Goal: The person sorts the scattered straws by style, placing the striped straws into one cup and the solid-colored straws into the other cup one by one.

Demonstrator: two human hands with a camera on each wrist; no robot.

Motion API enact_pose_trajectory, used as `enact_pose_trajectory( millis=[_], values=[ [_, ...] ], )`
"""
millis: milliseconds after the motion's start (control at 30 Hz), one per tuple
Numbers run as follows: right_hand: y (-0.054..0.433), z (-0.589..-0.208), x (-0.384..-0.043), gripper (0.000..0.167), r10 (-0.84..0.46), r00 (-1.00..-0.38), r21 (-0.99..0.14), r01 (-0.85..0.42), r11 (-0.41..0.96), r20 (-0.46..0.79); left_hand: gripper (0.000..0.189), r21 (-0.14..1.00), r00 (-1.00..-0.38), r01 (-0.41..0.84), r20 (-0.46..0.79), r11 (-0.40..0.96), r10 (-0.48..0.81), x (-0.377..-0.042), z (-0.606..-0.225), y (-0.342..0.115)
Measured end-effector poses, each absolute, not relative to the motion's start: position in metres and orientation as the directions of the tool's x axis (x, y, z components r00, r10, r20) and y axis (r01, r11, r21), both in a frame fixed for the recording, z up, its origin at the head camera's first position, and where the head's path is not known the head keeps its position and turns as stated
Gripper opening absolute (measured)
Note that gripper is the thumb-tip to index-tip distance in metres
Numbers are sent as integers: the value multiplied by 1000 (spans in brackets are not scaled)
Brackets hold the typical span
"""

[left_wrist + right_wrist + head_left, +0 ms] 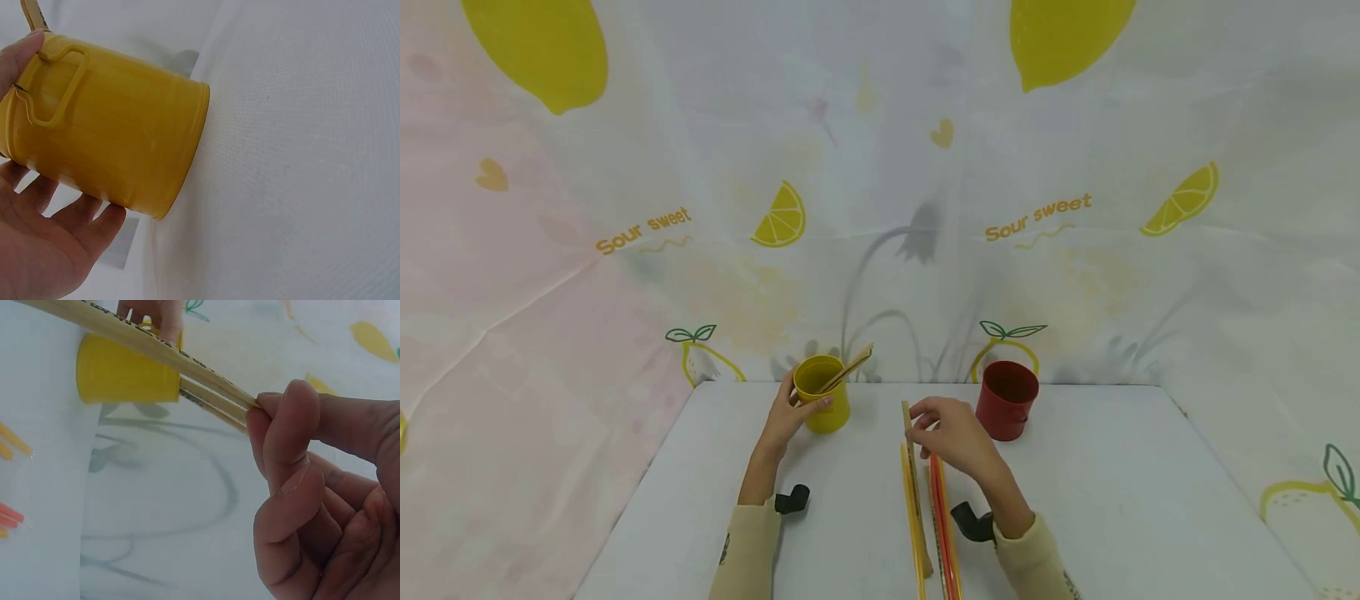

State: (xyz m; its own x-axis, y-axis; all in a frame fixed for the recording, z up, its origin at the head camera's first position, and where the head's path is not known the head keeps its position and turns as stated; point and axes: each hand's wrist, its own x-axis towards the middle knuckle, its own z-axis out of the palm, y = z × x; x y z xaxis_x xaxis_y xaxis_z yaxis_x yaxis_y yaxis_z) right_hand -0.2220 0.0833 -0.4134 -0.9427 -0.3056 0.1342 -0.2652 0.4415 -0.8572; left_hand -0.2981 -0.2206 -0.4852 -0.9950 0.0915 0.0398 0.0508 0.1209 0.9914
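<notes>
On the left, a small yellow bucket [829, 414] stands upright with wooden chopsticks [848, 370] leaning out over its rim. My left hand [792, 413] grips it, thumb at the rim and fingers around the side; its wire handle [62, 119] hangs against the wall in the left wrist view. Between thumb and fingertips, my right hand [951, 433] pinches a pair of printed wooden chopsticks [169, 355] near one end. Their other end slants down over the yellow straws [913, 508]. Red straws [942, 517] lie below that hand, with yellow ones alongside.
A red bucket [1008, 404] stands at the back right of the white table [1097, 483], just beyond my right hand. A lemon-printed cloth [880, 167] hangs behind the table's back edge. Dark wrist cameras [973, 523] are strapped at both cuffs.
</notes>
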Motion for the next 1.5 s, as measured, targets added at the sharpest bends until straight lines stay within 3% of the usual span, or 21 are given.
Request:
enact_pose_trajectory(
  millis=[300,667,967,1200,1500],
  values=[
    [79,-397,-219,21,-218,-947,-868,-305,391,235,91,994,-995,47,37,104,94,-298,-486,-222],
    [71,-385,-221,22,-115,-912,-866,-410,287,394,90,993,-995,46,35,111,94,-297,-487,-222],
    [63,-380,-227,23,-25,-847,-826,-524,210,531,90,990,-994,70,59,123,93,-296,-486,-222],
    [52,-356,-216,17,55,-767,-764,-626,155,640,89,989,-994,73,62,125,95,-297,-487,-222],
    [43,-355,-230,19,121,-669,-679,-730,81,733,87,989,-993,86,75,121,90,-303,-495,-222]
  ],
)
